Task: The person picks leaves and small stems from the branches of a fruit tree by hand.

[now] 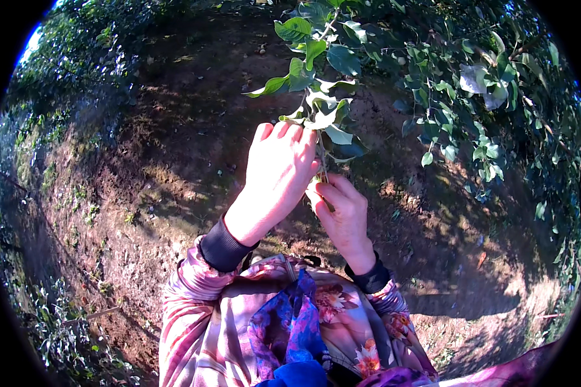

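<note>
A leafy tree branch (pixel 304 99) hangs down from the top of the view to both hands. My left hand (pixel 282 167) is closed around its lower leaves and stem, with the back of the hand in bright sun and the fingertips hidden. Just below and to the right, my right hand (pixel 341 208) pinches the thin end of the same branch between thumb and fingers. A small bit of pale green shows at those fingertips; what it is cannot be told.
Dense foliage (pixel 445 121) hangs on the right, with a whitish bag or wrapping (pixel 473 79) among its leaves. More leafy trees (pixel 77 63) stand on the left. Sunlit and shaded bare soil (pixel 126 242) lies below, with a thin stick (pixel 97 313) at the lower left.
</note>
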Action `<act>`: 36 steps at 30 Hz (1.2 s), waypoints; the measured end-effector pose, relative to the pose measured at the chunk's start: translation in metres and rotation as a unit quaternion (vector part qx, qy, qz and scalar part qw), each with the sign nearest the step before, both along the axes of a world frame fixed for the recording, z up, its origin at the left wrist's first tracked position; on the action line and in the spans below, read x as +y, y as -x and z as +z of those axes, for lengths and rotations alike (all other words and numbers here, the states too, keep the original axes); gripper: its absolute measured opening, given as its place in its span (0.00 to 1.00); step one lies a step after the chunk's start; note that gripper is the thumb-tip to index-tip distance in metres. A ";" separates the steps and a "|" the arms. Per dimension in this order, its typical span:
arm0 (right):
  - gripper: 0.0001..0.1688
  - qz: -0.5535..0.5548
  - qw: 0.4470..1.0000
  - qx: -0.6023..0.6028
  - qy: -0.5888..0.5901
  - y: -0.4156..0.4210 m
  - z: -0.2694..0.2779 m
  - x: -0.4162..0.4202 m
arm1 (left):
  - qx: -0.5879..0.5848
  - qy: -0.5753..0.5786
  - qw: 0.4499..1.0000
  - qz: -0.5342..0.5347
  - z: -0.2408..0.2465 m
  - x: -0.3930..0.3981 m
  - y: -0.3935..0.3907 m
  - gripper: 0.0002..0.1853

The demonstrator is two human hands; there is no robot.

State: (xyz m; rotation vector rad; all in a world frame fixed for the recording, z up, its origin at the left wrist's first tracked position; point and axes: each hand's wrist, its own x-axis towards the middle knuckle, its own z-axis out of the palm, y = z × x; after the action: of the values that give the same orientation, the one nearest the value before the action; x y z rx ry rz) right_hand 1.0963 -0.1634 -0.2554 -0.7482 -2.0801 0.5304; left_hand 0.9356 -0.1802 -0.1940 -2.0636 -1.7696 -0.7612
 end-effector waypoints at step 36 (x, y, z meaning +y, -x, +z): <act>0.09 0.026 0.996 0.049 0.071 0.011 0.009 -0.002 | -0.370 0.060 0.920 -0.115 -0.034 -0.022 0.030 0.12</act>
State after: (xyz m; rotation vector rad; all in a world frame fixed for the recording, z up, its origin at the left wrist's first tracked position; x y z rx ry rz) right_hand 1.0852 -0.1654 -0.2459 -0.7361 -1.9901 0.7363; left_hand 0.9060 -0.2026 -0.2277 -2.2606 -1.9632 -1.7259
